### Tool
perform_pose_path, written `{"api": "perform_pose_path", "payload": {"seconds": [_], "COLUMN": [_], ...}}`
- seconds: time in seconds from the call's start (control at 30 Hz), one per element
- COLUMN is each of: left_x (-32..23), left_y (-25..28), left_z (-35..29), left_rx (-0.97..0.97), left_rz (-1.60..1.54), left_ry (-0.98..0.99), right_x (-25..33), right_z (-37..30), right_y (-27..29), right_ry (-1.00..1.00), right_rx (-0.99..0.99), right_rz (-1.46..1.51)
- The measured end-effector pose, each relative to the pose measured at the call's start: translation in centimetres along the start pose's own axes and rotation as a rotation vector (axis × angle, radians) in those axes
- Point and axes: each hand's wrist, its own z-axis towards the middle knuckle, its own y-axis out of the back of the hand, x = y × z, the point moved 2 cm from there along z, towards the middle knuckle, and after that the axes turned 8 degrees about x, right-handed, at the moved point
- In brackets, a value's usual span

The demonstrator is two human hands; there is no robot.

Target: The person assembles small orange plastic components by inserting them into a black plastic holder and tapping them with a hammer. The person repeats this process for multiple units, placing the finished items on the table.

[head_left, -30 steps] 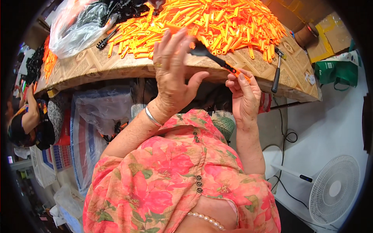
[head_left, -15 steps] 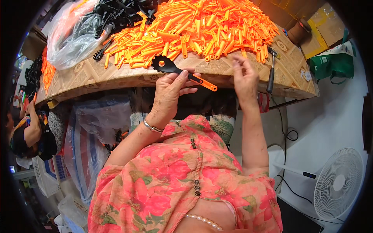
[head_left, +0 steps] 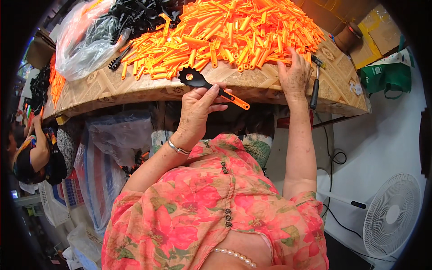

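My left hand [head_left: 196, 108] is closed around the neck of a black pasta server [head_left: 201, 80], just off the table's near edge. Its toothed head has a hole and points up to the left. An orange handle piece [head_left: 237, 101] extends from its lower right end. At the near right edge of a large pile of orange handle pieces [head_left: 243, 38] is my right hand [head_left: 294, 78]. Its thumb and forefinger are apart, with the fingertips against the pile. I cannot see a piece between them.
A hammer [head_left: 314, 85] lies right of my right hand, its handle over the table edge [head_left: 335, 101]. Black utensil heads [head_left: 141, 20] and a clear plastic bag [head_left: 78, 54] lie at the back left. A white fan [head_left: 392, 213] stands at right. Another person [head_left: 38, 155] sits far left.
My right hand has moved forward and slightly right, from in front of the table to the pile. My left hand keeps hold of the pasta server, nearly in place.
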Motion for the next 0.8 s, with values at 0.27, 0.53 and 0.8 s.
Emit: {"api": "perform_pose_path", "payload": {"seconds": [0.27, 0.53, 0.8], "left_x": [0.1, 0.3, 0.3], "left_y": [-0.5, 0.1, 0.1], "left_z": [0.0, -0.2, -0.3], "left_rx": [0.018, -0.009, -0.006], "left_rz": [-0.006, -0.042, -0.054], "left_ry": [0.018, 0.005, 0.005], "right_x": [0.5, 0.2, -0.1], "right_z": [1.4, 0.0, 0.5], "right_y": [-0.3, 0.2, 0.6], "right_ry": [0.053, 0.047, -0.04], "right_rx": [-0.05, -0.227, -0.316], "right_rz": [0.041, 0.418, 0.16]}}
